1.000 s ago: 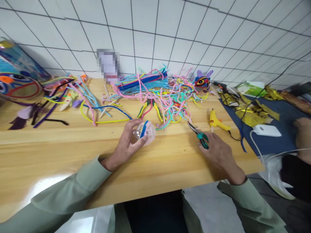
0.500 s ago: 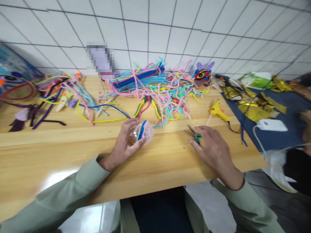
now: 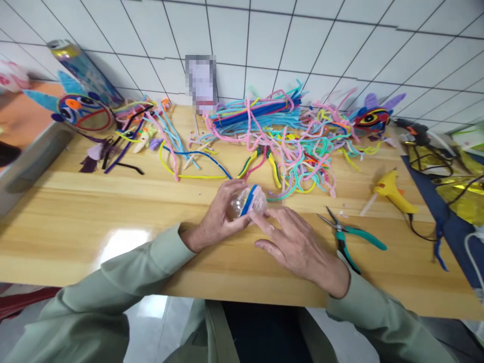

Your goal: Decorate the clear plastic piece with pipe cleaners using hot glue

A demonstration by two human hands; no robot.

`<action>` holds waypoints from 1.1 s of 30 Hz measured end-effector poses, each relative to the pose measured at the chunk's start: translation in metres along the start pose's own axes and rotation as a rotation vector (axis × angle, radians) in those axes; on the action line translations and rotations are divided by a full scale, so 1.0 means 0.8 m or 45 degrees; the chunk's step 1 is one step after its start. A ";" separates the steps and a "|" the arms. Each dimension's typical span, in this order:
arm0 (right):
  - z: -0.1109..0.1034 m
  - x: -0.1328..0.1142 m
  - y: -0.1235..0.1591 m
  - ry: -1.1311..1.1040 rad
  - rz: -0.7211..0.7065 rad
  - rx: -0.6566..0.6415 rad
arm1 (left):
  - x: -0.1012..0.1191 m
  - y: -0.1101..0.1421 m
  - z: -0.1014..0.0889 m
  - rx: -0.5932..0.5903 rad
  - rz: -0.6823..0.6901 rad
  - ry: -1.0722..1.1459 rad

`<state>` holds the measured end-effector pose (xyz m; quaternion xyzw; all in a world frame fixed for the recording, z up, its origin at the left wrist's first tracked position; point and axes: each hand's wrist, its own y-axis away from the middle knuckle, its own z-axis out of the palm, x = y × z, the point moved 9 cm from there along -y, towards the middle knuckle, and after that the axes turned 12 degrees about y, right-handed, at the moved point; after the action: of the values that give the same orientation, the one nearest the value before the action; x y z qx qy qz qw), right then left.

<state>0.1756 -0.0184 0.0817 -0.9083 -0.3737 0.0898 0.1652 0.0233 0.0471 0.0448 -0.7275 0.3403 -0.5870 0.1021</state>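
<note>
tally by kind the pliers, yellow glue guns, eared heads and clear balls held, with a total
Teal-handled pliers, yellow-green pliers: 2
Yellow glue gun: 1
Blue-eared head, purple-eared head: 2
Clear ball in left hand: 1
Total: 6

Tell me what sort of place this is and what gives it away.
Most likely a craft workspace: colourful pipe cleaners lie heaped on the wooden table, with green-handled pliers and a yellow glue gun at the right.

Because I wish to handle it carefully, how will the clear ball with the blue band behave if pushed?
The clear ball looks rounded, so it would probably roll once free of the left hand. Its see-through shell suggests it is light. Its shiny surface may be slippery.
</note>
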 end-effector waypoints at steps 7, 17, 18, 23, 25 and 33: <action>0.002 0.001 -0.001 -0.019 0.021 -0.021 | 0.002 -0.001 0.000 -0.022 0.004 0.003; 0.001 -0.010 0.001 0.094 0.003 0.035 | 0.005 0.000 0.004 -0.061 0.007 0.037; 0.002 -0.010 0.001 0.093 0.007 0.040 | 0.004 0.001 0.005 -0.072 0.000 0.037; 0.002 -0.011 0.001 0.086 0.026 0.056 | 0.003 0.000 0.005 -0.079 -0.027 0.034; 0.002 -0.012 0.000 0.088 0.036 0.059 | 0.004 0.000 0.006 -0.077 -0.018 0.027; 0.003 -0.015 0.001 0.085 0.043 0.088 | 0.009 0.000 0.006 -0.050 0.030 -0.003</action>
<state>0.1673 -0.0270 0.0799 -0.9107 -0.3493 0.0750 0.2074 0.0285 0.0417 0.0488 -0.7261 0.3602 -0.5780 0.0954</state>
